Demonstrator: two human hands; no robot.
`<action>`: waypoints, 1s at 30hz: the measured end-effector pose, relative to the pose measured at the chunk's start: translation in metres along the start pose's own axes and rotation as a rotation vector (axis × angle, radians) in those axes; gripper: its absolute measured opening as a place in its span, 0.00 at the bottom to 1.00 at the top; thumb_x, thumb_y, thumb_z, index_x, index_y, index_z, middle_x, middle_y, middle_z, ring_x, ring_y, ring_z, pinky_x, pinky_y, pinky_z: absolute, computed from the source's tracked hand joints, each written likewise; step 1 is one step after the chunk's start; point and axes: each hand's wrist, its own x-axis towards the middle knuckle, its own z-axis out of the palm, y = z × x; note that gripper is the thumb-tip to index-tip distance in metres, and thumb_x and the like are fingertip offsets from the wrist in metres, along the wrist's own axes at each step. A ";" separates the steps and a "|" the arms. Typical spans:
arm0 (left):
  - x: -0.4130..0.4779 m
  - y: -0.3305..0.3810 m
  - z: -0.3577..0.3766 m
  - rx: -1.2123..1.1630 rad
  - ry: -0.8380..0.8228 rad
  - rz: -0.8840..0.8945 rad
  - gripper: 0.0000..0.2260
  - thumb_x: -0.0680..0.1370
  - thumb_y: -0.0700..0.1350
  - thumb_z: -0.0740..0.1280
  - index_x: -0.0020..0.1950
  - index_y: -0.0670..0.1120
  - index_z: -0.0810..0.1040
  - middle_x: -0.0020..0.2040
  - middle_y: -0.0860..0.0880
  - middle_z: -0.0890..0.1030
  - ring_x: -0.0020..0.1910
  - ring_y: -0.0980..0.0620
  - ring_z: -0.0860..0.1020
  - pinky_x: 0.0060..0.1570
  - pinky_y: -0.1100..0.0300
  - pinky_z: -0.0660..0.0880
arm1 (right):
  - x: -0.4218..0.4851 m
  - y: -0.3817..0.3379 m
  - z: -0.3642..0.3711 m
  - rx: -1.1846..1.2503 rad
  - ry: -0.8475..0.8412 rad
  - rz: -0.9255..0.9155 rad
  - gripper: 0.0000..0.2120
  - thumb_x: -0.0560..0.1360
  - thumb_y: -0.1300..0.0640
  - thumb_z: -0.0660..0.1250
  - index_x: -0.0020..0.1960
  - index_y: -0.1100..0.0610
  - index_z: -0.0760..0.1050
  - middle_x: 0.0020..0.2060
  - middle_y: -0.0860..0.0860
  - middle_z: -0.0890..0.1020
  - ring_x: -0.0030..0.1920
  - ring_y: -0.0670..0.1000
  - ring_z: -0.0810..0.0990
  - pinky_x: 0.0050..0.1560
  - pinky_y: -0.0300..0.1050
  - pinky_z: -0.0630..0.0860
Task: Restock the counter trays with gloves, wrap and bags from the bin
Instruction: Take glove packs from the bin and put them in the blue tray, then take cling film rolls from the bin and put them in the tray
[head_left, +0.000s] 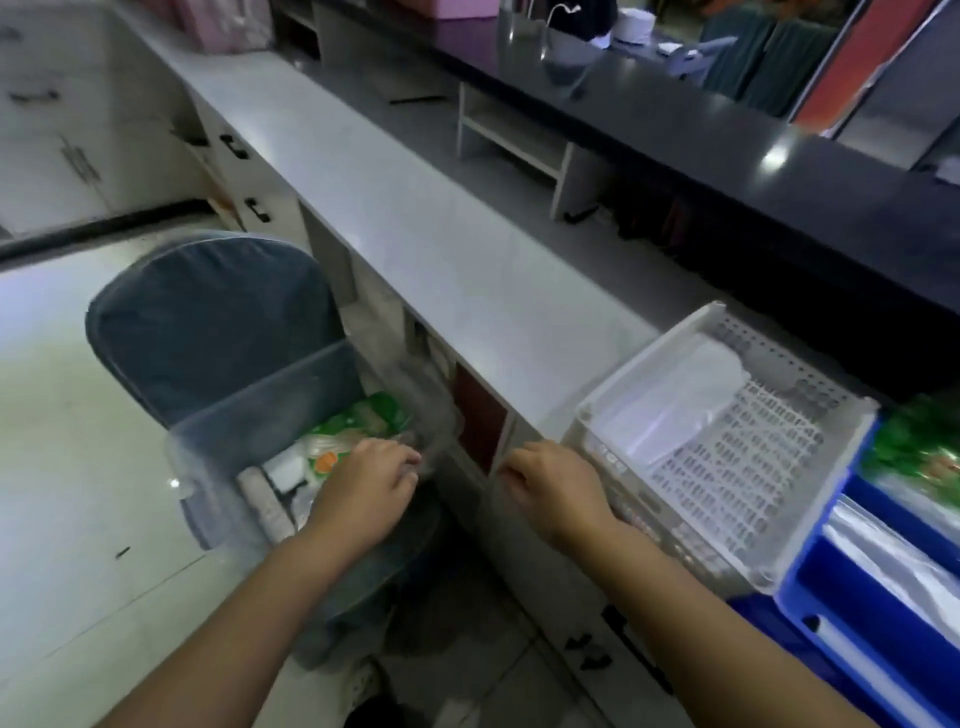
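A clear plastic bin (218, 447) stands on a chair with a blue-grey cover (208, 322). Inside it lie green and white packets (363, 421), a white box (285, 467) and a pale roll (265, 504). My left hand (363, 483) reaches palm down into the bin, its fingertips at crumpled clear plastic (431, 415) by the bin's right side; what lies under the fingers is hidden. My right hand (550, 483) hovers between the bin and a white perforated tray (753, 493), fingers loosely curled and holding nothing. The tray holds a stack of clear bags (675, 410).
The white tray sits on a long pale counter (415, 218). Blue trays (852, 587) with white plastic in them stand to its right, and green packets (919, 447) lie behind those. A darker, higher counter (727, 140) runs along the back. Drawers and cabinet handles line the counter front.
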 end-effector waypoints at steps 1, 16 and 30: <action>-0.001 -0.025 -0.010 0.008 0.006 -0.048 0.11 0.75 0.42 0.63 0.55 0.46 0.80 0.55 0.47 0.81 0.58 0.48 0.74 0.55 0.56 0.70 | 0.014 -0.012 0.013 0.008 -0.029 -0.009 0.09 0.76 0.56 0.61 0.47 0.54 0.81 0.42 0.52 0.83 0.44 0.54 0.78 0.41 0.47 0.75; 0.012 -0.232 -0.053 0.048 -0.082 -0.466 0.12 0.75 0.41 0.61 0.55 0.46 0.80 0.52 0.45 0.81 0.54 0.45 0.75 0.48 0.55 0.72 | 0.160 -0.085 0.170 0.036 -0.425 -0.023 0.10 0.76 0.57 0.60 0.48 0.57 0.80 0.46 0.54 0.82 0.49 0.54 0.78 0.44 0.47 0.72; 0.062 -0.328 0.005 0.012 -0.040 -0.782 0.13 0.78 0.43 0.61 0.61 0.47 0.77 0.59 0.47 0.79 0.60 0.48 0.73 0.56 0.57 0.69 | 0.307 -0.047 0.366 -0.041 -0.738 -0.232 0.17 0.70 0.65 0.62 0.57 0.56 0.77 0.54 0.57 0.80 0.53 0.58 0.78 0.51 0.46 0.75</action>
